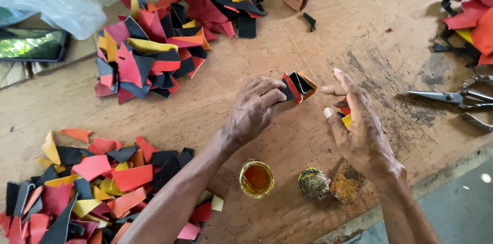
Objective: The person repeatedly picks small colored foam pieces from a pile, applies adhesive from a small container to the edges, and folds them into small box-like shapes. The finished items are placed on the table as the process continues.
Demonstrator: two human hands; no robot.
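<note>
Left hand (254,110): bare, no ring, no watch. Right hand (362,131): bare, fingernails long and pale. Forearms: both bare, no sleeves in view.

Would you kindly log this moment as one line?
left hand: pinches folded red-black-orange leather stack | right hand: open, over yellow leather scrap | open glue jar near

The left hand (254,108) pinches a small folded bundle of red, black and orange scraps (299,86) just above the wooden table (359,23). The right hand (359,126) is spread beside it, with a few small scraps (345,115) tucked under its fingers. Near the wrists stand an open glue jar (256,178) and its stained lid (313,184). Scissors (459,98) lie to the right, and piles of coloured scraps (149,54) lie to the left.
</note>
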